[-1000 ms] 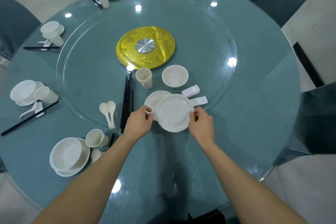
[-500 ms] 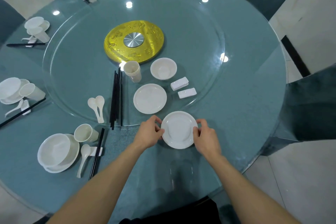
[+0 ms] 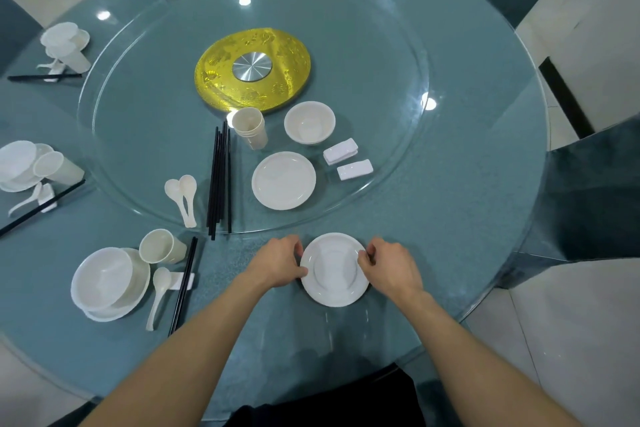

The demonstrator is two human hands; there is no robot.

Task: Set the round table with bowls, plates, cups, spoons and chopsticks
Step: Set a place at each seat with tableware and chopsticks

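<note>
Near the front edge of the round worktop (image 3: 467,218), a white plate (image 3: 334,270) lies flat between both hands. Left hand (image 3: 280,263) pinches its left rim, fingers curled. Right hand (image 3: 391,265) grips the right rim the same way.

At far left, a laid setting has a bowl (image 3: 102,279) sitting on a wider dish (image 3: 138,288), with an empty cup (image 3: 161,248), a spoon (image 3: 159,284) and a black chopstick pair (image 3: 183,284) beside it.

On the glass turntable (image 3: 363,45), left to right, are two spare spoons (image 3: 181,194), a chopstick bundle (image 3: 219,180), stacked cups (image 3: 249,126), a spare plate (image 3: 284,180), an empty spare bowl (image 3: 309,121) and two white rests (image 3: 346,159). Behind them sits a gold disc (image 3: 252,69).

Blue-green cloth shows under the glass. Fabric-covered chairs (image 3: 588,191) stand around on a pale floor.
</note>
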